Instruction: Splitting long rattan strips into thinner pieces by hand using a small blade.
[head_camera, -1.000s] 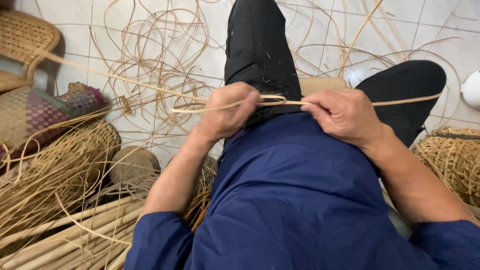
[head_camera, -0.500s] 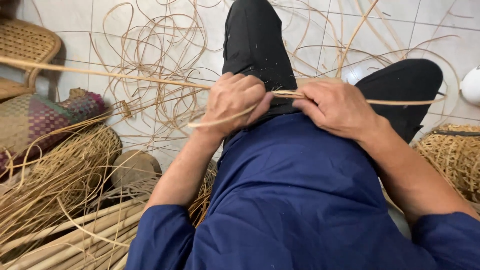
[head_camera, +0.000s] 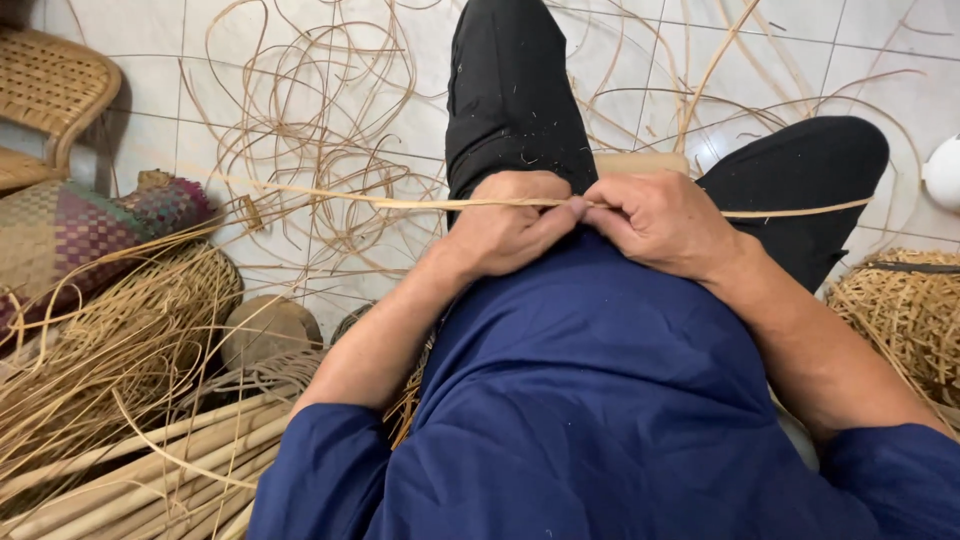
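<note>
**Both hands pinch one cane strip over the lap**

The left hand (head_camera: 505, 225) and the right hand (head_camera: 660, 220) meet knuckle to knuckle above the lap, each closed tight on the same thin cane strip (head_camera: 400, 201). The strip runs almost level across the view: its left part reaches out over the tiled floor (head_camera: 140, 150) toward the left edge, its right part passes over the black trouser leg (head_camera: 800, 170) and ends near the right edge. Thumbs and forefingers press where the two hands touch, so the grip point itself is hidden.

As a judgement, the risks lie in the strip's thinness. A sharp bend between the two pinches could kink or split it along the grain. A slack pinch could let it slide, and its edge could cut a fingertip. The long free left end hangs just above the tangle of loose cane (head_camera: 300, 120) on the floor and could snag there.

Counted: two hands, one strip held, two legs in black. At the floor's left edge lie one woven patterned cushion (head_camera: 70, 225) and one wicker chair (head_camera: 50, 90); the bottom left corner holds one bundle of thicker canes (head_camera: 150, 470), too many to count. At the right edge stands one open-weave basket (head_camera: 900, 310).
</note>
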